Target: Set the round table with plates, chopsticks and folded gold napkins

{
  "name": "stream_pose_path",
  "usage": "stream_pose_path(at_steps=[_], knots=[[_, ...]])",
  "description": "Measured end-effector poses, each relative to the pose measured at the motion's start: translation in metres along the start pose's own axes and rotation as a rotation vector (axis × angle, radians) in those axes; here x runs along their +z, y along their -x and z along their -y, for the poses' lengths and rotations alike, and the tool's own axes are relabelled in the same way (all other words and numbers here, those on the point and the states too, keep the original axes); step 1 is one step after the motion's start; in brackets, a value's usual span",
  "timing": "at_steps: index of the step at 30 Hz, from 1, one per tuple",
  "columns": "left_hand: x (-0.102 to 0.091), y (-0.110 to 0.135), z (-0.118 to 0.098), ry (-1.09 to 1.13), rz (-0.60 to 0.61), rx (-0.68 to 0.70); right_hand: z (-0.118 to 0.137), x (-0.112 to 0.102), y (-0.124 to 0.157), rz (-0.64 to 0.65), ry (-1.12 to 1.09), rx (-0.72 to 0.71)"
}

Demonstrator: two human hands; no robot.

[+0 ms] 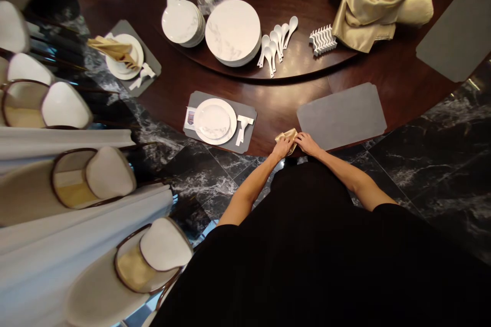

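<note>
My left hand (pixel 283 147) and my right hand (pixel 307 144) meet at the edge of a dark wooden table (pixel 268 107), both gripping a small folded gold cloth napkin (pixel 287 138). Just beyond my right hand lies a grey placemat (pixel 341 116) with nothing on it. To the left of my hands, another grey placemat (pixel 220 121) carries a white marble-pattern plate setting (pixel 213 120) and white cutlery pieces (pixel 242 129). A folded gold napkin (pixel 115 51) rests on a plate at the far left.
A raised lazy Susan (pixel 303 61) holds stacked plates (pixel 232 33), several white spoons (pixel 276 46), white spoon rests (pixel 322 40) and gold fabric (pixel 374 2). Cream chairs (pixel 94 179) stand along the left, and black marble flooring (pixel 433 173) surrounds the table.
</note>
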State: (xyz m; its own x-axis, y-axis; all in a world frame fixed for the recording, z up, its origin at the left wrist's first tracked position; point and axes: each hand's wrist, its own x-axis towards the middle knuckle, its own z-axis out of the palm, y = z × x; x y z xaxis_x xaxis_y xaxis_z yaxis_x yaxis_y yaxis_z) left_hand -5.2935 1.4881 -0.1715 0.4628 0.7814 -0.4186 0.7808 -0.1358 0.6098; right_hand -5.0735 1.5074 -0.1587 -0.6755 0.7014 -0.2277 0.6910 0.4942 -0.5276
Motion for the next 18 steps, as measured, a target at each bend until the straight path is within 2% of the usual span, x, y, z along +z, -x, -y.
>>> stream_pose_path(at_steps=[3, 8, 11, 15, 18], knots=[[0.004, -0.005, 0.002, 0.033, -0.015, -0.035, -0.008, -0.001, 0.005, -0.005, -0.011, -0.020], [0.003, -0.003, 0.007, -0.104, 0.051, -0.004, -0.029, -0.006, 0.012, 0.068, -0.002, -0.178], [0.001, -0.003, 0.009, -0.127, 0.068, 0.014, -0.037, -0.007, 0.007, 0.051, -0.010, -0.180], [-0.002, -0.005, 0.010, -0.107, 0.107, 0.090, -0.028, -0.001, -0.010, -0.020, -0.053, -0.167], [-0.006, -0.006, 0.007, -0.052, 0.116, 0.116, -0.016, 0.006, -0.024, -0.013, -0.088, -0.178]])
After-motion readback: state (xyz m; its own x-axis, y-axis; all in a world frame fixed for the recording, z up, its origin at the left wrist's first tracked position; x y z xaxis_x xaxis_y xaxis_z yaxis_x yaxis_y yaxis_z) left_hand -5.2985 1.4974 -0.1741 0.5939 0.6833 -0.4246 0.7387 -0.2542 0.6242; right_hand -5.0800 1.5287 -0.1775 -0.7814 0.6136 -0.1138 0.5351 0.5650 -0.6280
